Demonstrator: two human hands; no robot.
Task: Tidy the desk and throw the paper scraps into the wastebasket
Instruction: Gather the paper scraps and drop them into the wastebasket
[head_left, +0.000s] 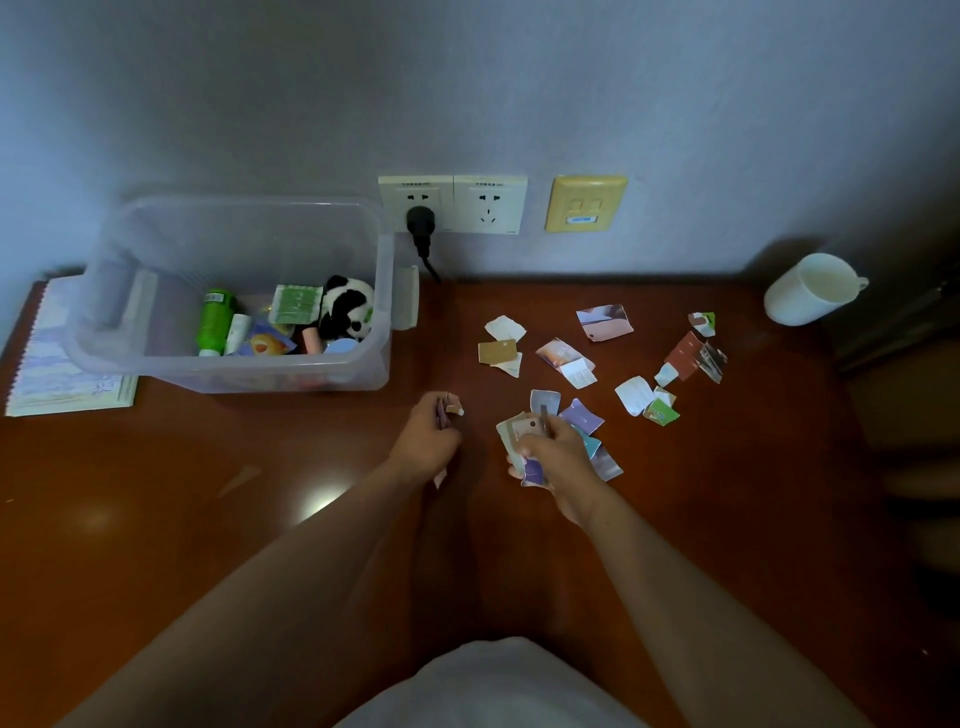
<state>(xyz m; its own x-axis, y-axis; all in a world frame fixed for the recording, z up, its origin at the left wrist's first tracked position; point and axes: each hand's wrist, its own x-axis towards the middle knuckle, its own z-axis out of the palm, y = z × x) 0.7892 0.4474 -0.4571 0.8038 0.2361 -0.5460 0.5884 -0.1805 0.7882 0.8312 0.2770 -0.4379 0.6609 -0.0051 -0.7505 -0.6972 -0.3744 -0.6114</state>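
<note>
1. At the bottom centre some white fabric (498, 686) is seen, and both bare forearms are stretched up over the brown desk (208, 493).
2. Just left of centre, the left hand (431, 439) is curled up, with a small scrap (453, 405) pinched at the fingertips.
3. Right next to it, a bundle of scraps (519, 434) is clutched in the right hand (558, 454), fingers wrapped round it.
4. Further up, right of centre, loose scraps (605, 322) are scattered flat on the desk.
5. In the left half, a clear bin (239, 371) is parked on the desk, with a panda plush (345, 306) and a green bottle (215, 319) inside. A notebook (47, 364) is partly tucked under it.
6. At the far right a white mug (810, 288) is set by the wall.
7. On the wall, a black plug (420, 221) is stuck into the sockets (452, 202), and a yellow wall plate (584, 202) is mounted just to their right.
</note>
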